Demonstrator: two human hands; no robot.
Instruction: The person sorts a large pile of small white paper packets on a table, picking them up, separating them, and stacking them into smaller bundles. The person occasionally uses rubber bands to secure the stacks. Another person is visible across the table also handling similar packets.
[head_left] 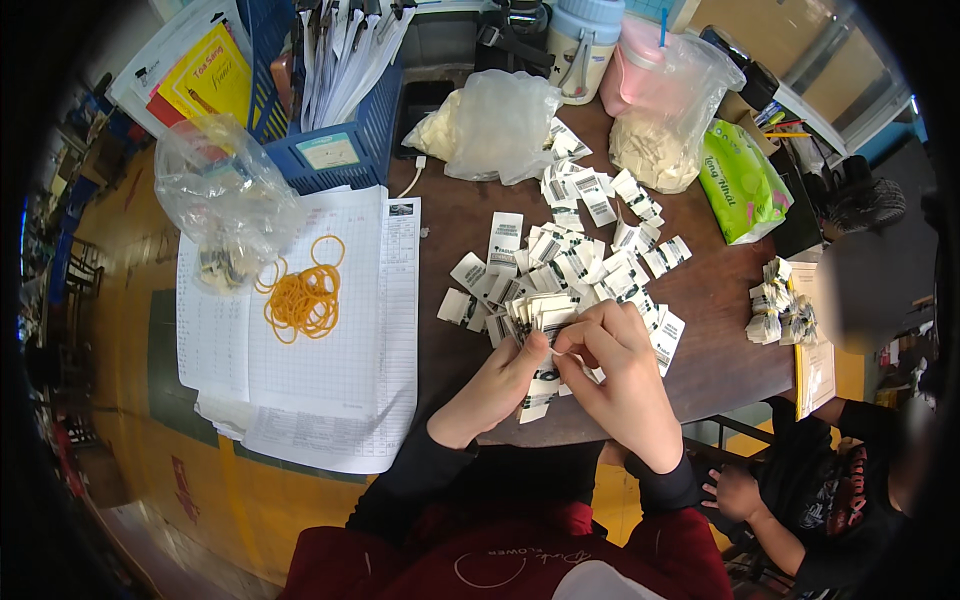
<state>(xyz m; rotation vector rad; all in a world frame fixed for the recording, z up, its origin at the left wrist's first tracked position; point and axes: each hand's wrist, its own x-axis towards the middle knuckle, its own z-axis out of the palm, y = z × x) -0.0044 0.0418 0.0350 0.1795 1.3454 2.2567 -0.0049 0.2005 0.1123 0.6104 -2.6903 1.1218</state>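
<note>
My left hand (492, 390) is closed round a stack of white fabric labels (543, 312) with black print, held upright above the near edge of the table. Against the right side of that stack, my right hand (622, 375) pinches thumb and forefinger together; what lies between them is too small to make out. Beyond both hands spreads a loose pile of the same labels (560, 250), some overlapping, some lying flat. Left of them, a heap of orange rubber bands (303, 302) rests on an open ruled notebook (345, 375).
Clear bags (500, 125) of pale pieces stand at the back. A blue file basket (340, 150) is at far left. To the right are a green tissue pack (742, 185) and bundled labels (768, 305). Another person's hand (738, 493) shows at lower right.
</note>
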